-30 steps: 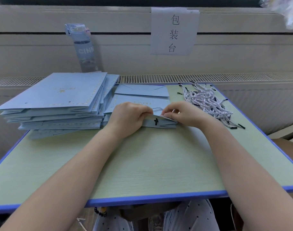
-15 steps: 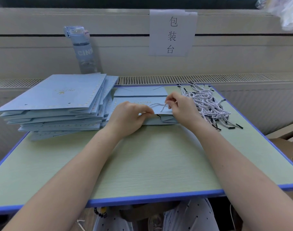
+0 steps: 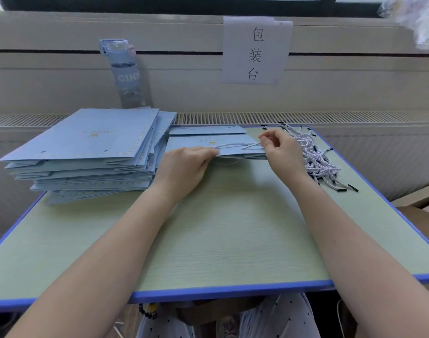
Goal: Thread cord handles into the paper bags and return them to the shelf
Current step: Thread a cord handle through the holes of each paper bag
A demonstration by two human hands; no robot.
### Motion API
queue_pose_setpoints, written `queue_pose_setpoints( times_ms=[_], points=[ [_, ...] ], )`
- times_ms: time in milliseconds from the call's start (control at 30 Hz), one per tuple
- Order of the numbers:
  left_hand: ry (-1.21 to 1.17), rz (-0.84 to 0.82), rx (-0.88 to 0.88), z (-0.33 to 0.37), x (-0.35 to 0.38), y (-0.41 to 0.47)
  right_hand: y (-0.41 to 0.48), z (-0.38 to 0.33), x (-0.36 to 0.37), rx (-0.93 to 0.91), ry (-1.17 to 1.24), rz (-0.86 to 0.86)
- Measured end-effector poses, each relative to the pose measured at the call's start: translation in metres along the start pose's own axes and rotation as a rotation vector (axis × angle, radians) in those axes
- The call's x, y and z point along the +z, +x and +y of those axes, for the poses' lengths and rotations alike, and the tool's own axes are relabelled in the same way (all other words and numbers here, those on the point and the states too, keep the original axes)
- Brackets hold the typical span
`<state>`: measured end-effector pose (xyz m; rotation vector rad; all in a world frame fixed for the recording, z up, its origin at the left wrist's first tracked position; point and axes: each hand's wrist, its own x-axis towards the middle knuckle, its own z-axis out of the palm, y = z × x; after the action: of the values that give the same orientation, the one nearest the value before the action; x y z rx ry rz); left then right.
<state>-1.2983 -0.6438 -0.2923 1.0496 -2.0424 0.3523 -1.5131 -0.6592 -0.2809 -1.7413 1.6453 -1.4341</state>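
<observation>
A flat light-blue paper bag lies at the back middle of the table. My left hand grips its near edge at the left. A white twisted cord runs across the bag's top face from my left hand's fingertips to my right hand, which pinches its right end just above the bag's right side. A loose pile of white cords with black tips lies right of that hand. A tall stack of flat blue bags sits at the left.
The pale green table has a blue rim. A blue water bottle stands behind the stack against the wall ledge. A paper sign hangs on the wall. Cardboard shows past the table's right edge.
My right hand has moved up and to the right, drawing the cord out across the bag. The bag's near flap, lifted a second ago, now lies flatter. My left hand stayed on the edge.
</observation>
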Motion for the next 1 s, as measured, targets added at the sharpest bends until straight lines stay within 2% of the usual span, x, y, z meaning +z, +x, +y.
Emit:
queue_pose_setpoints(
  times_ms=[133,300,500,600,667,733,900,1000],
  points=[
    [0.047,0.047,-0.012,0.001,-0.001,-0.001,0.002,-0.002,-0.004,0.049,0.001,0.030],
    [0.052,0.055,0.004,0.003,-0.003,0.001,0.004,-0.001,-0.003,0.215,0.036,-0.069],
    [-0.103,0.138,-0.112,0.001,0.001,0.003,0.000,-0.009,0.003,0.189,0.139,0.007],
    [-0.158,0.225,-0.160,0.002,-0.001,0.005,-0.009,-0.020,0.006,0.181,0.374,-0.186],
    [-0.160,0.217,-0.133,0.006,0.002,0.004,-0.020,-0.028,0.016,0.141,0.493,-0.388],
    [-0.195,0.175,-0.086,0.012,0.006,0.002,-0.030,-0.032,0.029,0.119,0.538,-0.474],
    [-0.269,0.049,-0.004,0.024,0.015,0.001,-0.034,-0.035,0.039,0.257,0.705,-0.323],
    [-0.178,-0.024,0.041,0.024,0.022,-0.002,-0.025,-0.033,0.035,0.340,0.801,-0.161]
  ],
)
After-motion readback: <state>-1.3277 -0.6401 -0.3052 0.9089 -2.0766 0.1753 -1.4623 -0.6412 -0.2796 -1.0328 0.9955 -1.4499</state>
